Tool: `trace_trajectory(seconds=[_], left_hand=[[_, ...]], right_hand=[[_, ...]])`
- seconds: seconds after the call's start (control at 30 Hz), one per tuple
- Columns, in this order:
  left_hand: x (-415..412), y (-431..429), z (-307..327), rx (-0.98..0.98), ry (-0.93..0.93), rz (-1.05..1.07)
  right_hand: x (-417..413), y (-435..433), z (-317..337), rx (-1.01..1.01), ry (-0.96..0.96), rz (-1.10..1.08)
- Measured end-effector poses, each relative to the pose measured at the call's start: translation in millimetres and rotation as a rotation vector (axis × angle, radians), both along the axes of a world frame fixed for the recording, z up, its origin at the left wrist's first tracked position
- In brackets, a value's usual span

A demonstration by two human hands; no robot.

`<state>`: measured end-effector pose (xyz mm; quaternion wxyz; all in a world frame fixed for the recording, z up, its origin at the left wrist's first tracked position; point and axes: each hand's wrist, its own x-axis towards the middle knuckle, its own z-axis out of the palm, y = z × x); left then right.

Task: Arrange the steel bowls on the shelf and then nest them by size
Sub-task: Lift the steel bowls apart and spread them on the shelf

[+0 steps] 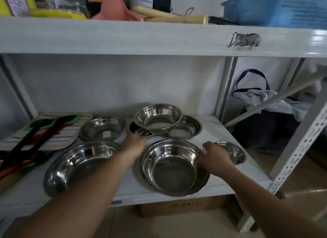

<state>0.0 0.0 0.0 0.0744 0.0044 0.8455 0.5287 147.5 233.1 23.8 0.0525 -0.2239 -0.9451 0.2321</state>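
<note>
Several steel bowls stand on the white lower shelf [208,131]. A wide bowl [79,167] is at the front left and another wide bowl [173,168] at the front centre. At the back are a shallow bowl [103,128], a deep bowl [157,118] and a shallow bowl [187,128]. The deep bowl rests partly on a small dark dish [139,131]. My left hand [134,146] reaches to the front edge of that dish, its fingertips hidden. My right hand [215,157] is closed over the left rim of a small bowl [233,151] at the front right.
A striped mat with black, red and green tongs [40,131] lies at the shelf's left. The upper shelf [159,39] hangs low overhead, loaded with a blue crate [276,7] and rolled items. A dark bag [261,117] stands beyond the right post.
</note>
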Motion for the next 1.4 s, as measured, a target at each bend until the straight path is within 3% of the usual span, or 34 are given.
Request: trace_trajectory(seconds=[0.07, 0.2, 0.37, 0.67, 0.87, 1.27, 1.4], left_hand=[[-10, 4, 7, 0.162, -0.126, 0.106], [-18, 7, 16, 0.375, -0.335, 0.117], [-18, 8, 22, 0.623, -0.401, 0.198], [10, -34, 99, 0.542, -0.220, 0.213], [101, -91, 147, 0.365, -0.128, 0.109], [194, -138, 110, 0.118, -0.148, 0.000], [198, -154, 99, 0.193, -0.218, -0.007]], right_hand=[[1, 6, 3, 0.004, -0.128, -0.005], [12, 7, -1, -0.277, -0.283, -0.003], [31, 9, -11, -0.452, -0.273, 0.023], [53, 8, 7, -0.668, -0.148, 0.067], [80, -14, 34, -0.857, -0.005, -0.018], [126, -77, 70, -0.973, 0.113, -0.067], [124, -93, 74, -0.997, 0.097, -0.076]])
